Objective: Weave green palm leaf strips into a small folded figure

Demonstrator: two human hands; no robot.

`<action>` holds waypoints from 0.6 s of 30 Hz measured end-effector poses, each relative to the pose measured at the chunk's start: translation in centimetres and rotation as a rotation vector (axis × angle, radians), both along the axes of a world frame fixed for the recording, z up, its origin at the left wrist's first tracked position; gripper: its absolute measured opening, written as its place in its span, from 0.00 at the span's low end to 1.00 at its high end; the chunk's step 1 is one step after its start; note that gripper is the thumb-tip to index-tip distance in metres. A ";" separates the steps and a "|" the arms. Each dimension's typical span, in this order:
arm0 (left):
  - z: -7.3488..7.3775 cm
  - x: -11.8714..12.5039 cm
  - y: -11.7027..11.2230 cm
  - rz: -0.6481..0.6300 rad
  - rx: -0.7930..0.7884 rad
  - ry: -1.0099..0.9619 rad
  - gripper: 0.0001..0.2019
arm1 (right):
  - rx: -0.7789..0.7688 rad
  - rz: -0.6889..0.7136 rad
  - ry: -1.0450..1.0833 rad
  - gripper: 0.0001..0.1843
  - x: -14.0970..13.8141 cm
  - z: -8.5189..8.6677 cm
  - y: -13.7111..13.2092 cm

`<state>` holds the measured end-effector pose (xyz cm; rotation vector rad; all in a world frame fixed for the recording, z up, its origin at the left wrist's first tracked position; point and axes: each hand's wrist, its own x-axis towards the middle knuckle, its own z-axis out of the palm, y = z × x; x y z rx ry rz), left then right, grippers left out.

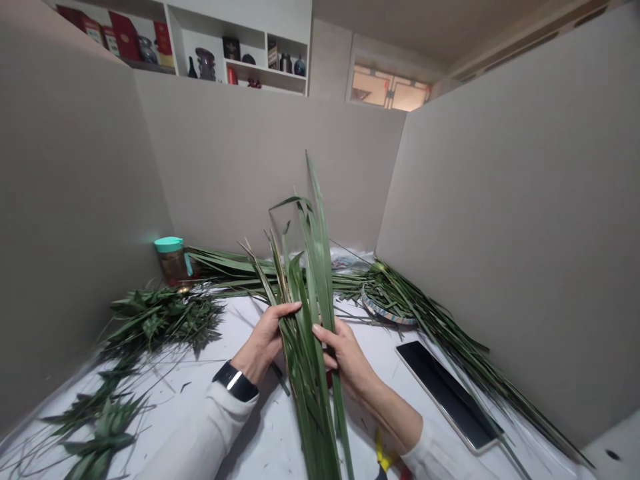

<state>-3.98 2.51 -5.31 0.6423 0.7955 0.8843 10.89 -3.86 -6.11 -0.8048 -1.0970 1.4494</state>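
Note:
Both my hands hold an upright bundle of long green leaves [311, 293] over a white table [280, 433]. My left hand [265, 340], with a black watch on its wrist, grips the bundle from the left, fingers wrapped across the blades. My right hand [345, 357] pinches the leaves from the right at about the same height. The leaf tips rise toward the back wall and the stems run down past my wrists and out of the bottom of the view.
Leafy green sprigs [150, 320] lie at the left. More long leaves [425, 313] lie along the back and right wall. A jar with a teal lid [171, 260], a round dish [387, 310], a dark tablet [450, 393] and yellow-handled cutters [384, 457] lie about. Grey partitions enclose the table.

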 end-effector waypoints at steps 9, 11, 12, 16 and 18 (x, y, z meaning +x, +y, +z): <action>-0.6 0.9 -0.1 0.073 0.055 -0.007 0.09 | 0.064 -0.102 -0.033 0.14 0.0 2.0 3.3; -0.4 0.9 -0.1 0.080 0.052 -0.030 0.09 | 0.079 -0.106 -0.063 0.11 0.0 2.6 4.2; -0.3 0.8 -0.2 0.084 0.048 -0.045 0.10 | 0.085 -0.098 -0.080 0.10 -0.1 2.8 4.6; 0.2 0.7 -0.2 0.109 0.025 -0.105 0.11 | 0.090 -0.037 -0.132 0.10 -0.5 2.7 5.1; 0.2 0.8 -0.2 0.125 0.014 -0.119 0.10 | 0.089 -0.010 -0.143 0.09 -0.8 2.4 5.0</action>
